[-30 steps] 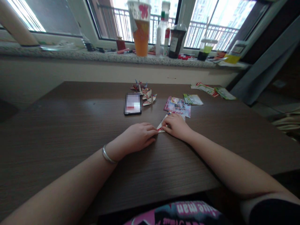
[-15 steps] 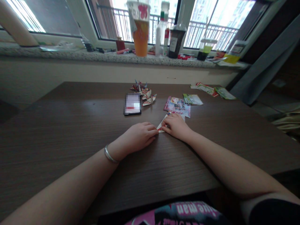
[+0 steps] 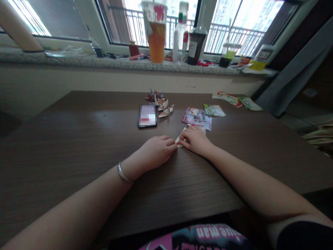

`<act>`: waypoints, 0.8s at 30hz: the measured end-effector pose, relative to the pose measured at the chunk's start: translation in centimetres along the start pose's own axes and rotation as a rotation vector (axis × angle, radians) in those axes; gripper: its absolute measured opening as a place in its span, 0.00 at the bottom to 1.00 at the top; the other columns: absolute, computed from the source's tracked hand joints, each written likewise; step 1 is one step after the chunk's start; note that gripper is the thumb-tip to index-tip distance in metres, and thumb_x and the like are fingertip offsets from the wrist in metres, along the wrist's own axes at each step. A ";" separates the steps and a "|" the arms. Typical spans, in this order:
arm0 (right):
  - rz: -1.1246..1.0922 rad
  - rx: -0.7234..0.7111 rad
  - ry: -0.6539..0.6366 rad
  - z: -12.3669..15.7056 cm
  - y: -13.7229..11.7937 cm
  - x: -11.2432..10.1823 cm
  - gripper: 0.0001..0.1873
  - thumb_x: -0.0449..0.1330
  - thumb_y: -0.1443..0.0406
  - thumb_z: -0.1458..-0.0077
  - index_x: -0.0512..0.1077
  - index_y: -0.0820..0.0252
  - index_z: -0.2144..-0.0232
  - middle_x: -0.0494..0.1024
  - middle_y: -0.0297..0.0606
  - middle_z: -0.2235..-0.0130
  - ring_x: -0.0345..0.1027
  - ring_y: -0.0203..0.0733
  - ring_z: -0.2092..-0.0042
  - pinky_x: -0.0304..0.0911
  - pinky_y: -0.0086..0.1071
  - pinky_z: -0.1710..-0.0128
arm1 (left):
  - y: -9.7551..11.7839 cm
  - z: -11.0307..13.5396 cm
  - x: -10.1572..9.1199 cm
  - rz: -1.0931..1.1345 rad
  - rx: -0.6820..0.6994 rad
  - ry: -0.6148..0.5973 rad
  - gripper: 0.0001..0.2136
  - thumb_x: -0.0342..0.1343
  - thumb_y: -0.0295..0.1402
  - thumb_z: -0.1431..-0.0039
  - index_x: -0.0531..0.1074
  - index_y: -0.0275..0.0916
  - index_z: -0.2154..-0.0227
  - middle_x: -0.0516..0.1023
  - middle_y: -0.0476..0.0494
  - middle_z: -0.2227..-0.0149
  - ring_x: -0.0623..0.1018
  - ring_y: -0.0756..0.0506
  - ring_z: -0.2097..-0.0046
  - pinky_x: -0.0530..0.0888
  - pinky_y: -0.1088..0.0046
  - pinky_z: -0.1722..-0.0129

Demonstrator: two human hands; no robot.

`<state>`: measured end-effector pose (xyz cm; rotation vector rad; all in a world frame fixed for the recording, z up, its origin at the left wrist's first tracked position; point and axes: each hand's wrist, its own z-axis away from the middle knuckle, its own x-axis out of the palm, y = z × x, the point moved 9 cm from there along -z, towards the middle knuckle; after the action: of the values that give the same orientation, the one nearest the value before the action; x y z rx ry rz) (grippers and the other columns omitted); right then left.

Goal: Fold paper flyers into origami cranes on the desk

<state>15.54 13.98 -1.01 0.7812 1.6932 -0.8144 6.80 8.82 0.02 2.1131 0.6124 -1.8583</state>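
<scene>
A small piece of folded paper (image 3: 180,138), white with red and coloured print, lies on the table beneath my hands. My right hand (image 3: 194,139) rests over it with bent fingers pressing it down and hides most of it. At its near left corner, the closed fingertips of my left hand (image 3: 158,151) grip the paper's edge. Just beyond my right hand is a pink and blue printed sheet (image 3: 199,119), partly under the hand. Several folded paper figures (image 3: 165,110) stand farther back, beside a phone (image 3: 147,116) with a lit screen.
A stack of green and white papers (image 3: 214,110) and some printed strips (image 3: 229,99) lie at the table's back right. Behind the table (image 3: 65,146), the stone windowsill (image 3: 114,62) carries a tall cup of orange drink (image 3: 156,41), bottles and other cups.
My left hand has shifted slightly to the right along the paper's near corner. My right hand stays nearly still on the paper.
</scene>
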 end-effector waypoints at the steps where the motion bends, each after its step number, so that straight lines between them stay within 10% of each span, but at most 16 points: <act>1: -0.003 -0.002 -0.001 0.0 0.0 0.0 0.09 0.59 0.59 0.42 0.74 0.58 0.69 0.77 0.38 0.64 0.64 0.46 0.56 0.53 0.39 0.53 | 0.0 0.0 -0.1 -0.003 0.000 0.000 0.09 0.49 0.28 0.38 0.73 0.37 0.59 0.75 0.41 0.61 0.74 0.43 0.58 0.72 0.65 0.56; 24: -0.053 -0.008 0.014 0.2 0.3 -0.2 0.08 0.61 0.59 0.43 0.74 0.57 0.70 0.76 0.38 0.66 0.64 0.45 0.58 0.53 0.38 0.55 | -1.0 1.0 -1.1 0.125 -0.036 -0.050 0.13 0.51 0.25 0.41 0.76 0.39 0.57 0.79 0.44 0.56 0.76 0.44 0.55 0.72 0.66 0.52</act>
<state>15.92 13.91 -0.94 0.7407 1.7350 -0.8402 5.34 9.05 1.05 2.0264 0.4869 -1.8126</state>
